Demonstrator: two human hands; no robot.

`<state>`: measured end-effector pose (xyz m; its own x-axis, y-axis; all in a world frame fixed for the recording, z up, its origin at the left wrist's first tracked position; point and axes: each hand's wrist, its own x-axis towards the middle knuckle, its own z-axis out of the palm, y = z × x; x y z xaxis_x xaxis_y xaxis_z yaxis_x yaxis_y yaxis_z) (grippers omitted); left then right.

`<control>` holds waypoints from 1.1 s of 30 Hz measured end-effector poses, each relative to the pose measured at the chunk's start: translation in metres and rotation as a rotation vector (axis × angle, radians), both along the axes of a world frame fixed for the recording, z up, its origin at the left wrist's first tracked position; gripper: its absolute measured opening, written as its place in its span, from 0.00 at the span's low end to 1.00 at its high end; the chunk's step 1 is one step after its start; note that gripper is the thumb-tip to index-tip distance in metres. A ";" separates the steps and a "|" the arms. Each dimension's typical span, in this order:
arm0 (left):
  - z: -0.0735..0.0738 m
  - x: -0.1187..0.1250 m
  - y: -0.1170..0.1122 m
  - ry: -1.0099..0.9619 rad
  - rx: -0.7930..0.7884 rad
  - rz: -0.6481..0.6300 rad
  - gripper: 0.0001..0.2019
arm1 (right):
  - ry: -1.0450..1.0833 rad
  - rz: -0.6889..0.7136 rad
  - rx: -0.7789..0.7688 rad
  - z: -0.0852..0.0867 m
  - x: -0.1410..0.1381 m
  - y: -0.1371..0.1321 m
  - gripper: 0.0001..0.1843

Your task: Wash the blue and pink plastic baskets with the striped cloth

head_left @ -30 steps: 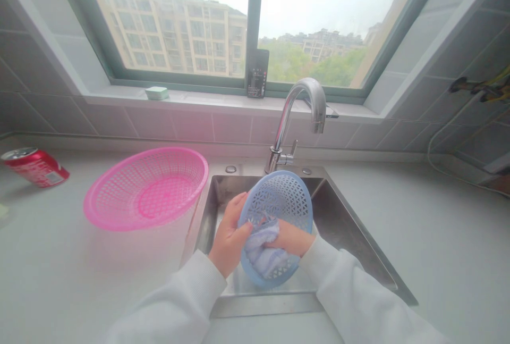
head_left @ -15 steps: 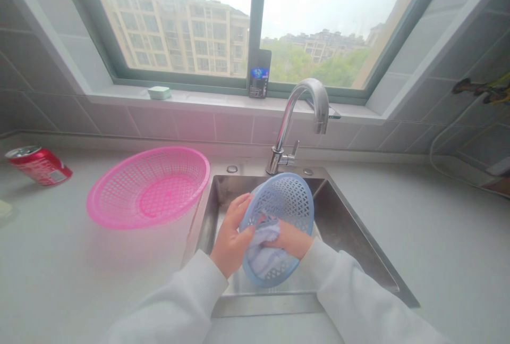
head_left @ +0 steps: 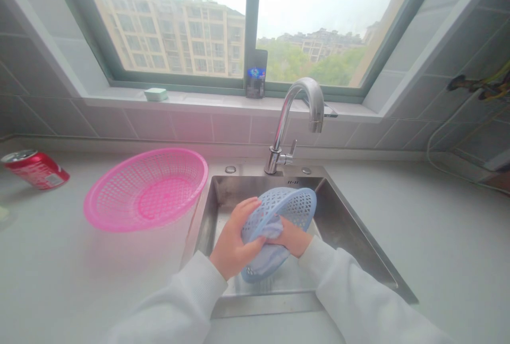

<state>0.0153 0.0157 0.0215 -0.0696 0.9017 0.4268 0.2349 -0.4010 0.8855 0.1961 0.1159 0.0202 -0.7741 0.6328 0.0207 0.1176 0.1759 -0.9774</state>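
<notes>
Over the sink, my left hand (head_left: 235, 240) grips the left rim of a light blue plastic colander (head_left: 305, 208), its thumb on the near side and its fingers round the outer wall. The colander is tilted, its opening turned toward the right. Inside it my right hand (head_left: 292, 236) presses a pale, bunched cloth (head_left: 271, 256) against the inner wall. The right fingertips are hidden behind the cloth and the rim.
A steel sink (head_left: 358, 243) lies below, with a chrome faucet (head_left: 316, 105) behind it. To the left, a pink plastic basket (head_left: 145, 200) and a tilted red can (head_left: 37, 169) are on the counter. A phone (head_left: 256, 75) and a pale green block (head_left: 156, 94) stand on the windowsill.
The colander has turned in my left hand, so its opening faces more to the right and shows narrower. My right hand stays inside it with the cloth.
</notes>
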 end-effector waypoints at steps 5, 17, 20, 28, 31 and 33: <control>0.004 -0.003 0.000 0.090 -0.026 -0.056 0.31 | 0.180 -0.236 -0.271 0.004 0.002 -0.004 0.27; -0.002 0.004 0.004 -0.022 -0.238 -0.028 0.49 | 0.445 -0.272 -0.686 0.010 0.000 -0.006 0.19; -0.003 0.004 0.005 -0.134 -0.239 -0.070 0.43 | 0.384 -0.224 -0.569 0.007 -0.001 -0.007 0.17; -0.006 0.003 0.010 -0.343 -0.214 -0.014 0.32 | -0.028 0.110 0.069 0.010 -0.006 -0.009 0.21; -0.002 0.004 0.009 -0.249 -0.182 -0.021 0.30 | 0.018 0.041 -0.027 0.013 -0.005 -0.010 0.19; -0.001 0.004 0.008 -0.232 -0.163 -0.026 0.30 | 0.090 -0.029 -0.120 0.016 -0.005 -0.012 0.19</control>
